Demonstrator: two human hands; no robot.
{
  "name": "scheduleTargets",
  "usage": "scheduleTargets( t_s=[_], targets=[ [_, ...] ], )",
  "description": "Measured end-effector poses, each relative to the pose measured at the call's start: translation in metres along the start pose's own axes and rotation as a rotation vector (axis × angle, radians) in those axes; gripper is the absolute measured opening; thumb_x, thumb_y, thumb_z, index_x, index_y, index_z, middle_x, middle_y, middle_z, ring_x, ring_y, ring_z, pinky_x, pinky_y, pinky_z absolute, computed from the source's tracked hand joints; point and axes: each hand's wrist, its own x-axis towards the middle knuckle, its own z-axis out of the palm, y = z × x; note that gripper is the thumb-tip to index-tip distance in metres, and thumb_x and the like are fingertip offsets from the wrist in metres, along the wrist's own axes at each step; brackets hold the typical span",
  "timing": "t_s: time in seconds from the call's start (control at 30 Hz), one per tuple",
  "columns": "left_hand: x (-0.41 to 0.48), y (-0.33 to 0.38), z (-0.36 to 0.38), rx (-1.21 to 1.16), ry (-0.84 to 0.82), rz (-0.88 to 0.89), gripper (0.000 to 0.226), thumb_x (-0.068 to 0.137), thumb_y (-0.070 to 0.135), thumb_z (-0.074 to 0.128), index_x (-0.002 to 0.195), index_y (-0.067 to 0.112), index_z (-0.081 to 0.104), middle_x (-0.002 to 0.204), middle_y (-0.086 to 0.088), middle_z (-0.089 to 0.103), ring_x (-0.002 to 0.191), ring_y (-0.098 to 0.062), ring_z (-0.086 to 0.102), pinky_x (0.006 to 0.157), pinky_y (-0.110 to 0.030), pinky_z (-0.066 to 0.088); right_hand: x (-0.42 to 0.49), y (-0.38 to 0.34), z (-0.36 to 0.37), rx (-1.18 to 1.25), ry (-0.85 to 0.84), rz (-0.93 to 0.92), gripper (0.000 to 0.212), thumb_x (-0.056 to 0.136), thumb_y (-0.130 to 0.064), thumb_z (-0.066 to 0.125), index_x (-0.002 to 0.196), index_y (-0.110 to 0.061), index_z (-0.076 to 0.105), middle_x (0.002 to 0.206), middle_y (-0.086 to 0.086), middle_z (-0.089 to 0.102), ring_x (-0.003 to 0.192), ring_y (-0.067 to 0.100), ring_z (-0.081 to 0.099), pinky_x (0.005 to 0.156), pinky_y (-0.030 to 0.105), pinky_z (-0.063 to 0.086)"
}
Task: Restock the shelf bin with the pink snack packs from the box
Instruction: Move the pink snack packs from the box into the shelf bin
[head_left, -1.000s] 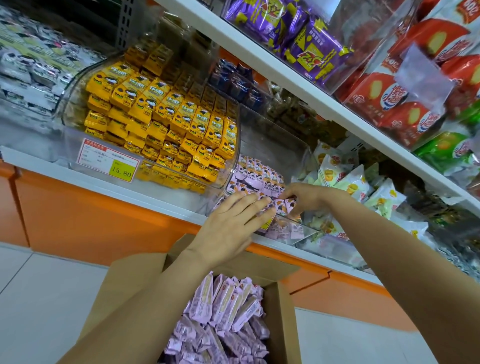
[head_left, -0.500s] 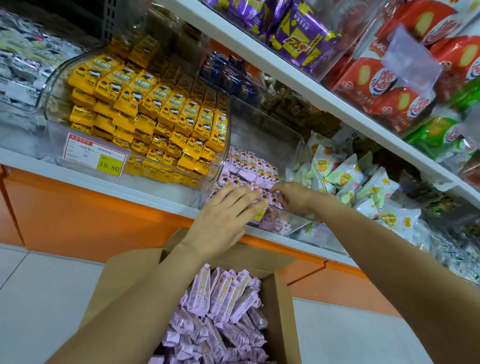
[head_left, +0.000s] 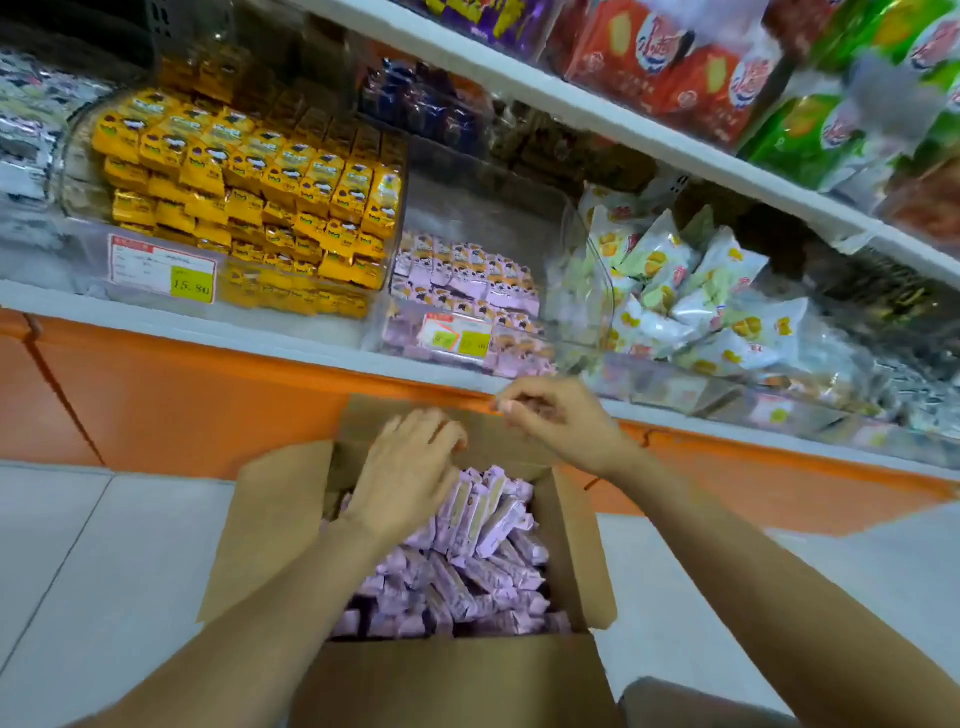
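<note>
Over the open box (head_left: 571, 551), both hands are hovering empty
Left hand (head_left: 410, 473), fingers relaxed and narrow, is hanging nearest, just above the pink snack packs (head_left: 493, 525) lying lengthwise near-to-far; right hand (head_left: 561, 418), loosely curled, is hovering by the far rim, below the shelf bin (head_left: 410, 340)

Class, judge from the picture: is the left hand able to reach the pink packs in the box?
Probably yes: the left hand hovers right over the pink packs, and the box stands open, nothing between.

The price tag (head_left: 162, 273) on the yellow-snack bin (head_left: 70, 171) is showing 15.80; the label (head_left: 457, 338) on the shelf bin (head_left: 498, 218) is reading only as blur.
</note>
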Motion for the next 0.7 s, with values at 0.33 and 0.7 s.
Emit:
scheduleTargets(
  t_s=[0.33,0.7],
  targets=[
    [-0.130,0.028,0.077,-0.011,-0.991,-0.194,0.062,0.087,0.049,0.024,0.143,0.031,0.040,0.161,0.000,0.017,0.148,-0.023,0.012,0.115,-0.040,0.017,-0.121,0.158,0.145,-0.220,-0.398,0.515,0.046,0.087,-0.032,0.067,0.127,-0.013,0.056,0.131,0.010,0.055,0.134,0.029,0.037,0.107,0.035,0.031],
    [-0.125,0.036,0.087,0.009,-0.897,-0.251,0.053,0.089,0.046,0.022,0.124,0.029,0.059,0.155,0.001,0.030,0.140,-0.022,0.027,0.108,-0.038,0.024,-0.135,0.170,0.151,-0.039,-0.370,0.714,0.032,0.075,-0.035,0.076,0.096,-0.029,0.053,0.122,0.010,0.044,0.091,0.022,0.055,0.077,0.026,0.042]
  ],
)
